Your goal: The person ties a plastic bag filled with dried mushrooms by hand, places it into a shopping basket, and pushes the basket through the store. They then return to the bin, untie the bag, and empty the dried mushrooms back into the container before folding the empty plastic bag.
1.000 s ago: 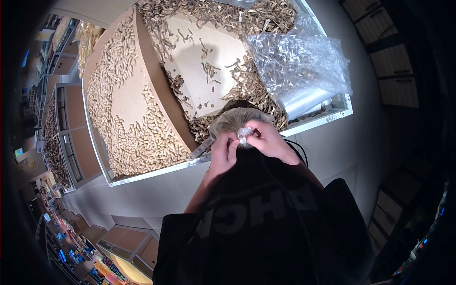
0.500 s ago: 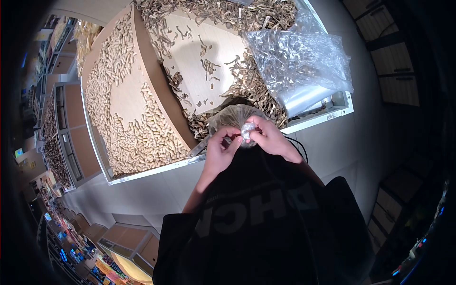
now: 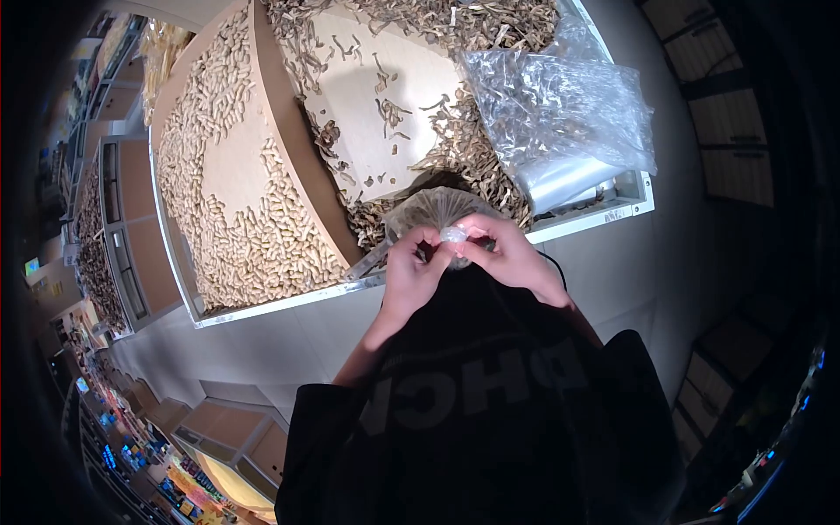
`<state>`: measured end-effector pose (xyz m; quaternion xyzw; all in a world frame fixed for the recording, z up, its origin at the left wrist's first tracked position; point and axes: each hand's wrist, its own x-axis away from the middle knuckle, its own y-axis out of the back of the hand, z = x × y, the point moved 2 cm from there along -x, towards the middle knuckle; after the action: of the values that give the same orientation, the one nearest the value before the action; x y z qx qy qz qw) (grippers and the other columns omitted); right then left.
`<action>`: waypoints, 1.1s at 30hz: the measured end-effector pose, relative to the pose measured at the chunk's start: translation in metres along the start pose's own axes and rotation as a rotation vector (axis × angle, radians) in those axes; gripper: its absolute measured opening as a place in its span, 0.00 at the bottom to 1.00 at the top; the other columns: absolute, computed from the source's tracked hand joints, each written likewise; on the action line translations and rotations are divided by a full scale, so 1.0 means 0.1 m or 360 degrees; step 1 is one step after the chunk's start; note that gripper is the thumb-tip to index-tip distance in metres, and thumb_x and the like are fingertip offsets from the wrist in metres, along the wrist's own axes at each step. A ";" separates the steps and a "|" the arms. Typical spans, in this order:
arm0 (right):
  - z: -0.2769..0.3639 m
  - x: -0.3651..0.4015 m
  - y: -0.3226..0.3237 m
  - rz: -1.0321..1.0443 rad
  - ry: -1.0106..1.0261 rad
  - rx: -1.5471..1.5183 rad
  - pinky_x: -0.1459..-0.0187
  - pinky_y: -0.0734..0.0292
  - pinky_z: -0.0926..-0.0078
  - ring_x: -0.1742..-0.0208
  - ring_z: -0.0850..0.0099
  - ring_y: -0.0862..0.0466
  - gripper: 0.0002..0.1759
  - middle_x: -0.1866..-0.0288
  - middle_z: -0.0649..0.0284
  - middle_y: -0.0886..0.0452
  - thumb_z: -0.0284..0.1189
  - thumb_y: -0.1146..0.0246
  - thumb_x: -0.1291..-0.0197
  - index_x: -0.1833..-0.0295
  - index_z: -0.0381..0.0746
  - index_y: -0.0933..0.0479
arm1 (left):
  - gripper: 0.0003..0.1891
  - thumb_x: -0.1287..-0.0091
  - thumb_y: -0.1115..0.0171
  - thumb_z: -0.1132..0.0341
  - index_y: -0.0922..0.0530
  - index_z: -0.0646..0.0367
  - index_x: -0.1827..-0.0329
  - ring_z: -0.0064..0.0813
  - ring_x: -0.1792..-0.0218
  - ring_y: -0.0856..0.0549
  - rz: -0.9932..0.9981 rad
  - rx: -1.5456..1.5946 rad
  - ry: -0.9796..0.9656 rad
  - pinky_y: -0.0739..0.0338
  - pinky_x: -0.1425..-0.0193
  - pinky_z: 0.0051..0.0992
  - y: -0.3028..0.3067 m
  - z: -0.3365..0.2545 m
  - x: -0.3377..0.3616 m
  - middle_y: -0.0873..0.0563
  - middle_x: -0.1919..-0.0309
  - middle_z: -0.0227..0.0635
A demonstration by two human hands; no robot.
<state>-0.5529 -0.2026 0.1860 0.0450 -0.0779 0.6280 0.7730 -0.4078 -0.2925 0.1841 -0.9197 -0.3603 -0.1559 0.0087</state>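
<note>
Fingers (image 3: 484, 226) of the left hand (image 3: 413, 274) and right hand (image 3: 516, 256) are pinched around the bunched neck (image 3: 453, 234) of a clear, rounded plastic bag (image 3: 437, 208) at the white-rimmed rectangular bin's (image 3: 604, 213) near edge, and the bag could be torn by hard pulling.

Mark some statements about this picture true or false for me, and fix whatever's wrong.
1. The left hand and right hand both grip a plastic bag. True.
2. The peanuts lie right of the brown divider. False: they lie left of it.
3. Clear plastic lies over some brown dried pieces. True.
4. The bag's neck hangs wide open. False: it is bunched up between the hands.
5. The person's shirt is white. False: it is black.
</note>
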 end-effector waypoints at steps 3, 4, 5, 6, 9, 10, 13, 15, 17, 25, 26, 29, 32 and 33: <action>0.11 0.01 -0.04 -0.0150 0.0223 0.0506 0.63 0.23 0.70 0.66 0.66 0.17 0.08 0.65 0.57 0.18 0.25 0.38 0.39 0.55 0.37 0.24 | 0.04 0.36 0.38 0.74 0.23 0.63 0.68 0.09 0.74 0.29 -0.0106 0.0156 0.0090 0.34 0.71 0.15 -0.02 0.12 -0.02 0.22 0.76 0.21; 0.13 0.01 -0.06 -0.0203 0.0318 0.0649 0.64 0.23 0.68 0.67 0.62 0.17 0.07 0.66 0.56 0.19 0.25 0.38 0.39 0.55 0.38 0.25 | 0.04 0.35 0.39 0.73 0.22 0.63 0.67 0.09 0.74 0.28 -0.0116 0.0183 0.0131 0.35 0.71 0.15 -0.01 0.13 -0.01 0.22 0.75 0.22; 0.11 0.02 -0.08 -0.0247 0.0368 0.0726 0.64 0.23 0.63 0.67 0.56 0.18 0.08 0.67 0.55 0.19 0.27 0.38 0.40 0.56 0.37 0.26 | 0.04 0.34 0.40 0.72 0.22 0.63 0.66 0.09 0.74 0.28 -0.0126 0.0210 0.0170 0.35 0.72 0.15 -0.01 0.14 0.00 0.22 0.75 0.22; 0.15 0.02 -0.09 -0.0213 0.0311 0.0714 0.65 0.23 0.63 0.67 0.57 0.18 0.10 0.67 0.55 0.20 0.28 0.37 0.41 0.56 0.37 0.26 | 0.05 0.33 0.41 0.71 0.21 0.63 0.66 0.09 0.74 0.28 -0.0136 0.0237 0.0212 0.35 0.72 0.14 -0.01 0.13 0.01 0.21 0.75 0.22; 0.25 0.02 -0.11 -0.0167 0.0193 0.0607 0.66 0.23 0.67 0.69 0.61 0.18 0.13 0.68 0.57 0.20 0.29 0.34 0.42 0.54 0.36 0.26 | 0.07 0.31 0.43 0.69 0.21 0.64 0.63 0.08 0.74 0.27 -0.0175 0.0680 0.0360 0.36 0.73 0.14 -0.06 -0.01 0.01 0.20 0.73 0.23; 0.23 0.02 -0.12 -0.0188 0.0195 0.0527 0.67 0.23 0.68 0.70 0.63 0.19 0.14 0.68 0.57 0.20 0.30 0.34 0.43 0.54 0.36 0.26 | 0.07 0.30 0.44 0.68 0.21 0.63 0.63 0.08 0.75 0.28 -0.0151 0.0662 0.0395 0.37 0.74 0.13 -0.06 -0.02 0.01 0.21 0.73 0.22; 0.06 0.01 -0.14 -0.0290 0.0123 0.0350 0.68 0.24 0.73 0.72 0.68 0.20 0.16 0.69 0.59 0.21 0.30 0.32 0.44 0.52 0.35 0.25 | 0.08 0.29 0.44 0.66 0.21 0.61 0.61 0.07 0.76 0.29 -0.0067 0.0679 0.0456 0.39 0.74 0.11 -0.03 -0.04 0.02 0.21 0.74 0.21; 0.07 0.00 -0.12 -0.0355 0.0127 0.0315 0.68 0.26 0.77 0.72 0.74 0.22 0.15 0.69 0.61 0.22 0.28 0.33 0.43 0.53 0.34 0.24 | 0.07 0.29 0.43 0.68 0.21 0.62 0.58 0.09 0.75 0.29 -0.0005 0.0791 0.0438 0.38 0.73 0.11 -0.01 -0.01 0.02 0.21 0.73 0.22; 0.06 -0.01 -0.10 -0.0324 0.0156 0.0193 0.67 0.26 0.79 0.71 0.77 0.23 0.14 0.68 0.63 0.21 0.27 0.33 0.43 0.53 0.34 0.24 | 0.07 0.33 0.39 0.70 0.20 0.62 0.56 0.12 0.71 0.26 -0.0046 0.0585 0.0182 0.35 0.70 0.13 0.03 0.01 0.03 0.20 0.68 0.24; 0.33 -0.07 0.01 0.0031 0.0131 -0.0270 0.66 0.28 0.83 0.67 0.85 0.24 0.09 0.69 0.71 0.21 0.23 0.34 0.43 0.57 0.34 0.23 | 0.12 0.47 0.32 0.73 0.20 0.61 0.59 0.42 0.55 0.22 -0.0085 -0.0574 -0.0824 0.30 0.49 0.36 0.10 -0.28 -0.06 0.20 0.53 0.37; 0.34 -0.08 0.03 0.0046 0.0096 -0.0242 0.66 0.28 0.83 0.67 0.85 0.24 0.09 0.69 0.70 0.21 0.22 0.34 0.44 0.58 0.34 0.23 | 0.10 0.46 0.33 0.72 0.20 0.61 0.61 0.41 0.55 0.22 -0.0106 -0.0621 -0.0863 0.30 0.50 0.35 0.08 -0.28 -0.07 0.19 0.55 0.37; 0.36 -0.12 0.14 0.0023 0.0137 0.0076 0.69 0.28 0.83 0.70 0.84 0.24 0.09 0.72 0.68 0.21 0.22 0.35 0.47 0.59 0.34 0.23 | 0.06 0.42 0.35 0.70 0.21 0.61 0.65 0.40 0.57 0.22 -0.0140 -0.0736 -0.0930 0.32 0.51 0.34 0.04 -0.28 -0.08 0.19 0.61 0.38; 0.41 -0.13 0.15 -0.0166 0.0032 0.0238 0.73 0.29 0.81 0.76 0.82 0.25 0.10 0.75 0.65 0.22 0.24 0.36 0.49 0.60 0.34 0.23 | 0.05 0.39 0.37 0.68 0.22 0.61 0.68 0.39 0.59 0.23 -0.0149 -0.0800 -0.0909 0.34 0.52 0.33 0.02 -0.33 -0.06 0.20 0.66 0.37; 0.42 -0.15 0.12 -0.0249 -0.0038 0.0246 0.75 0.30 0.80 0.78 0.81 0.25 0.10 0.77 0.64 0.22 0.24 0.36 0.50 0.61 0.34 0.23 | 0.06 0.39 0.37 0.68 0.22 0.60 0.69 0.39 0.60 0.23 -0.0167 -0.0814 -0.0914 0.35 0.53 0.33 0.02 -0.35 -0.07 0.20 0.67 0.37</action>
<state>-0.5702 -0.2213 0.2244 0.1179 -0.0346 0.5693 0.8129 -0.4215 -0.3029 0.2160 -0.8787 -0.3441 0.0228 -0.3301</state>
